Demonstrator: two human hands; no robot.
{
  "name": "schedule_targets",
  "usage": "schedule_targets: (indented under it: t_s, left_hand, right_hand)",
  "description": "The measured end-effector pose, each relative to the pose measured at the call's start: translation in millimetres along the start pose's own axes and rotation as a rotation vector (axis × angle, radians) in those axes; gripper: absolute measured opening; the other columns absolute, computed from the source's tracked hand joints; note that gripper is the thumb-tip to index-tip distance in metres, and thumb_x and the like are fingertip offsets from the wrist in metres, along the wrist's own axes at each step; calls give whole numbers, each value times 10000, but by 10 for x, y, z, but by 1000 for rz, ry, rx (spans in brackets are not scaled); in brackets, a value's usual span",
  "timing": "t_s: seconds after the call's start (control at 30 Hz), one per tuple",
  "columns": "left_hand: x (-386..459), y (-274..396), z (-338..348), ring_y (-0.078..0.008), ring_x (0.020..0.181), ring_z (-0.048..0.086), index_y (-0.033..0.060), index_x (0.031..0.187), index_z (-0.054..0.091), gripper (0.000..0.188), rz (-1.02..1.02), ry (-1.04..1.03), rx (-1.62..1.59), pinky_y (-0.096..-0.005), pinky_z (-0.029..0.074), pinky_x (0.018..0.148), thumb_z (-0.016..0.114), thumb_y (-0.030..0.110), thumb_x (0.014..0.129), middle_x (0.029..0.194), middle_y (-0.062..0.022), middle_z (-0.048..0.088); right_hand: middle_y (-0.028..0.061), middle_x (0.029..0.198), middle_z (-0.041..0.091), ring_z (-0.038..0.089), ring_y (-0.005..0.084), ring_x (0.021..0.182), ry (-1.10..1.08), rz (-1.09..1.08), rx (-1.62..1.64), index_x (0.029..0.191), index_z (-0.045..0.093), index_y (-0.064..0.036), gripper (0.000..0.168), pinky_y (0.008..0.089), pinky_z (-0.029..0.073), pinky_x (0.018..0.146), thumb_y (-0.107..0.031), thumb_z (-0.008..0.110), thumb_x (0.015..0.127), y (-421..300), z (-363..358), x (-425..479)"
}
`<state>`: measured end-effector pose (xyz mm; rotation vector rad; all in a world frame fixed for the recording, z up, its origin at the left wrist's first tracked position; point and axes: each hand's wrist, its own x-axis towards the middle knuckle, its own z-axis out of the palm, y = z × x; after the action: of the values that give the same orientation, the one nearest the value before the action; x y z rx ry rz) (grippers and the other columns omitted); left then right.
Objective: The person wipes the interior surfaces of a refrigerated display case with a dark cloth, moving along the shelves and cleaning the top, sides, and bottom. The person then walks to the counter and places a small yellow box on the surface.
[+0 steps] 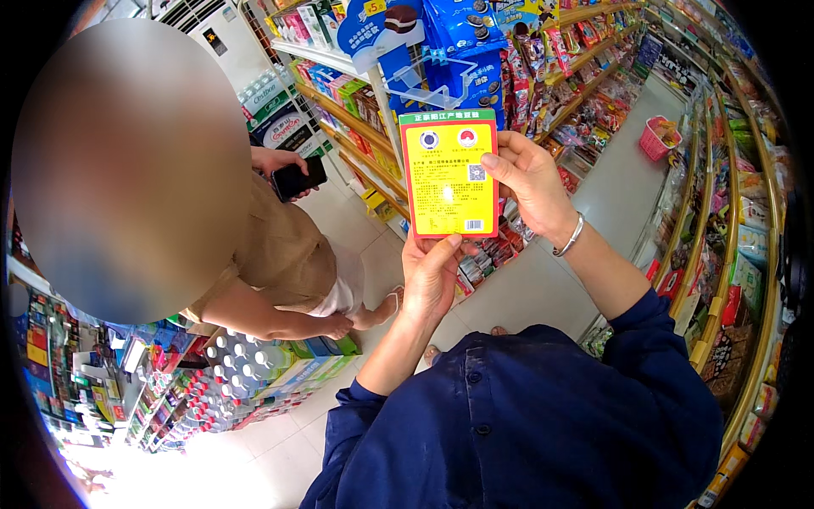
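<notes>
A flat yellow box with a red edge and a green top band is held upright in front of me, its printed face with a small code and a barcode towards me. My left hand grips its bottom edge, thumb on the front. My right hand pinches the upper right side, thumb on the face and fingers behind; a silver bangle circles that wrist. Behind the box hang blue cookie packets and a clear plastic holder.
A person stands close on the left, holding a black phone. Packed snack shelves curve along the right. Bottled drinks stand in stacks at lower left. A pink basket is on the aisle floor.
</notes>
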<state>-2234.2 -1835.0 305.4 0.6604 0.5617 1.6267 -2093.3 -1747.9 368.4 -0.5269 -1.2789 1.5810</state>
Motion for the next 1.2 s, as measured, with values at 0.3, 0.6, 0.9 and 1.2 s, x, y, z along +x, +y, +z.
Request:
schedule_targets:
  t_s: [0.3, 0.6, 0.9, 1.2]
  left_hand:
    - [52, -76, 62, -208, 884, 581, 33, 1125, 487, 321, -24, 25, 17, -333, 478, 700, 580, 46, 818, 1049, -84, 592]
    - [119, -190, 108, -206, 822, 564, 27, 1110, 486, 311, -95, 38, -36, -335, 458, 665, 593, 66, 820, 1008, -89, 586]
    - [151, -174, 121, -198, 831, 564, 33, 1117, 483, 326, -98, 60, -25, -334, 457, 650, 604, 78, 817, 1014, -80, 587]
    - [135, -157, 96, -189, 820, 559, 48, 1118, 489, 309, -81, 73, -33, -330, 455, 650, 595, 85, 831, 1020, -70, 589]
  right_hand:
    - [124, 1010, 620, 600, 141, 918, 22, -87, -39, 1140, 468, 71, 380, 262, 494, 800, -126, 625, 856, 61, -46, 8]
    - [129, 1007, 617, 593, 140, 922, 45, -76, -37, 1125, 463, 72, 376, 256, 477, 820, -130, 629, 854, 107, -80, 25]
    - [129, 1009, 617, 591, 139, 929, 37, -72, -6, 1120, 468, 65, 353, 253, 484, 812, -105, 625, 853, 146, -94, 70]
    - [130, 999, 620, 596, 136, 910, 16, -72, -28, 1120, 471, 61, 350, 248, 490, 794, -102, 627, 852, 190, -70, 98]
